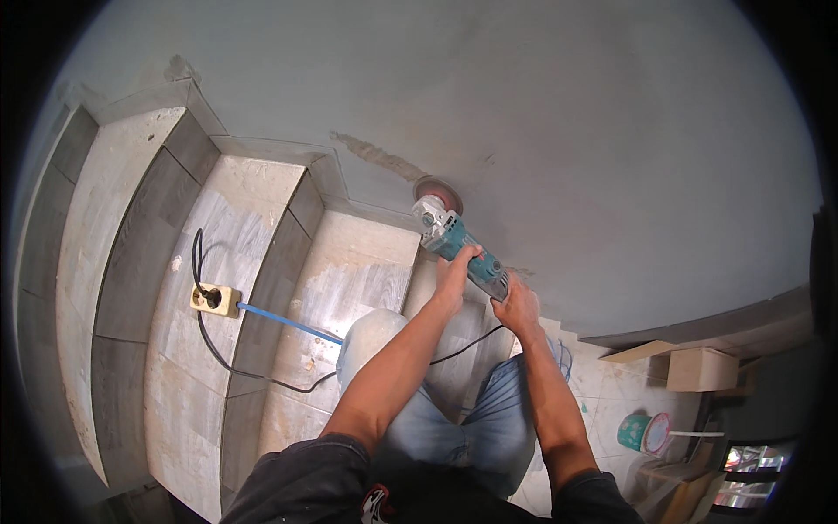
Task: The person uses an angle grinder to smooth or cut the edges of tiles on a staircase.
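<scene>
Dusty blue denim knees point(436, 419) braced on tiled stair. Teal angle grinder point(454, 240) clasped by left hand point(454, 278) and right hand point(517, 306); reddish sanding disc point(436, 189) pressed against grey plastered wall point(567, 131). Black cord point(463, 348) trailed underfoot: snagging, kickback judged possible.

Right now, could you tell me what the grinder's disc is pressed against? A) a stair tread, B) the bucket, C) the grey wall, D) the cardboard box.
C: both hands hold the teal angle grinder, and its disc meets the grey wall above the stairs.

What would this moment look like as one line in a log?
left hand: grips angle grinder body | right hand: holds its rear | disc: against grey wall | setting: tiled stairs
</scene>
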`<state>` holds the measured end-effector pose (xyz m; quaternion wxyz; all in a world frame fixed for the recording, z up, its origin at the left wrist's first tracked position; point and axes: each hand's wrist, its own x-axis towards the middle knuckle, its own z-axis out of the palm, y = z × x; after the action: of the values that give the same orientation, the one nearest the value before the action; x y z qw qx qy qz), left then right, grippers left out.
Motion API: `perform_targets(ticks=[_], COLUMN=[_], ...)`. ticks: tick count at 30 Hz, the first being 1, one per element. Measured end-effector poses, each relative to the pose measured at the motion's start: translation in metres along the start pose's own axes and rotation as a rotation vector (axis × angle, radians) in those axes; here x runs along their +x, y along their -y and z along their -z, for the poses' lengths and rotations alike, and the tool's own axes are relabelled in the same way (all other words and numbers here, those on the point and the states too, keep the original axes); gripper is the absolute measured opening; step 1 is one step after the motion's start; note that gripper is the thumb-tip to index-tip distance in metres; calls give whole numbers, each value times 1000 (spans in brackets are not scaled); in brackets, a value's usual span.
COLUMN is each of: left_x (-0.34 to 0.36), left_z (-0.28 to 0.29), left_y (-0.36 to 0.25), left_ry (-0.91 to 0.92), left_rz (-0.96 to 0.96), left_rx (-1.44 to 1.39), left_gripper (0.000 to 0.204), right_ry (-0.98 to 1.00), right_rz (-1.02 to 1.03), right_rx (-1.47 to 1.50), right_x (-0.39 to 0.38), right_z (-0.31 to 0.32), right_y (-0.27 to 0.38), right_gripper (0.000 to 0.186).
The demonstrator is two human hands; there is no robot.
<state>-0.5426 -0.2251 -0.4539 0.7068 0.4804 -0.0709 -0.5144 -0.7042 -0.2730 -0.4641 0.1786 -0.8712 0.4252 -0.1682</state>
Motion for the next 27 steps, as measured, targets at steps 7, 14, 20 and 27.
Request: perform_targets(ticks=[7, 14, 20, 27], left_x=[-9, -4, 9, 5], left_z=[-5, -9, 2, 1], left_y=[3, -2, 13, 10], left_ry=[53, 5, 67, 76], left_rz=[-60, -116, -74, -69], left_rx=[55, -30, 46, 45], left_gripper=[24, 26, 26, 26], right_ry=[0, -44, -41, -34], right_rz=[-27, -1, 87, 58], right_rx=[3, -18, -6, -35], right_x=[-14, 4, 2, 3], right_z=[-2, 0, -3, -3], right_y=[-10, -7, -16, -13], right_gripper=[58, 54, 52, 49])
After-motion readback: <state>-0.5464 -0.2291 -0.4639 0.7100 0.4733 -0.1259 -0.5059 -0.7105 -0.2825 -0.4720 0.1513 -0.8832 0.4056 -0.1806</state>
